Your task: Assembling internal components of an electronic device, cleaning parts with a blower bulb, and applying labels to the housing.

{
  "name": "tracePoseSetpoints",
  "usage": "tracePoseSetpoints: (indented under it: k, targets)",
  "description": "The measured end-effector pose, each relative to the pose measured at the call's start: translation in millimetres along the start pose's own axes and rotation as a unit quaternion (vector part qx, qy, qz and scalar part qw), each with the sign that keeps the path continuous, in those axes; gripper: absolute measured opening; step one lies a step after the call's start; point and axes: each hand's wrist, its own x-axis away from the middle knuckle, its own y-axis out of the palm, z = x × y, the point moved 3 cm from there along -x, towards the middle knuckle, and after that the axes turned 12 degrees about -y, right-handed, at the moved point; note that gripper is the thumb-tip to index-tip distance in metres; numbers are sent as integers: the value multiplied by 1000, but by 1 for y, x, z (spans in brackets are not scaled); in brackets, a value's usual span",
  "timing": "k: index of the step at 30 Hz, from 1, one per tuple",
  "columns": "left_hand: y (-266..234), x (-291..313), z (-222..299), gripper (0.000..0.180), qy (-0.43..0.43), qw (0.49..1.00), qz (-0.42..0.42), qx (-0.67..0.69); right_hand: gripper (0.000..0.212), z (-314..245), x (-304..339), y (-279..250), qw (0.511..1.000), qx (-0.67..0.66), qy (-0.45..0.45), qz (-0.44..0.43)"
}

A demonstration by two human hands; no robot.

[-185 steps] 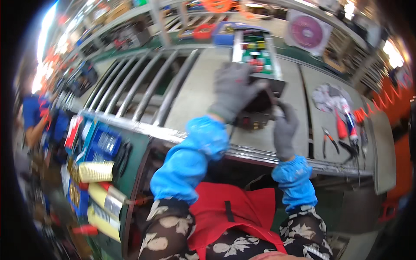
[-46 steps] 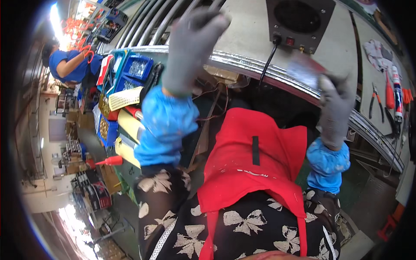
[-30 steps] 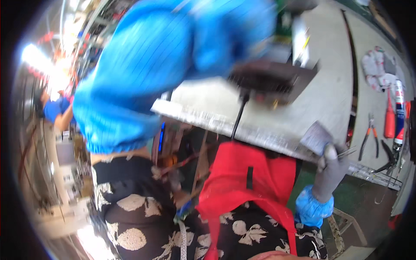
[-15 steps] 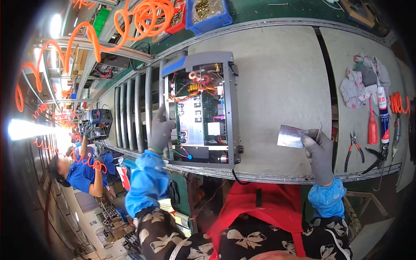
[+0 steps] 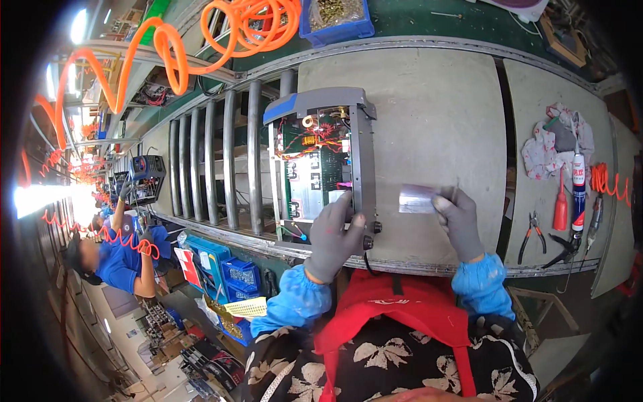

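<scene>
An uncovered electronic device with a grey casing and blue corner lies on the workbench, its circuit boards, wires and toroidal coil exposed. My left hand, in a grey glove, is over its near right part, fingers stretched and thumb apart, hiding some of the inside. Whether it touches the casing I cannot tell. To the right of the device my gloved right hand pinches a shiny silver rectangular sheet above the bench. A thin pointed object sticks up at its fingers, too small to make out.
Metal rollers run left of the device. On the right lie pliers, a red bottle, a sealant tube and a crumpled cloth. An orange coiled hose hangs at upper left. A co-worker stands at far left.
My left hand has moved right, from the device's left edge to its near right part. My right hand has shifted left with the silver sheet, closer to the device.
</scene>
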Motion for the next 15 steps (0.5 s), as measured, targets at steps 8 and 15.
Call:
tracePoseSetpoints:
  k: [8, 15]
  targets:
    - [34, -30, -5, 43, -133, 981, 102, 101, 17, 78, -94, 38, 968, -179, 59, -166]
    - [32, -39, 18, 72, -191, 964, 33, -181, 14, 94, -92, 50, 957, -247, 70, -139]
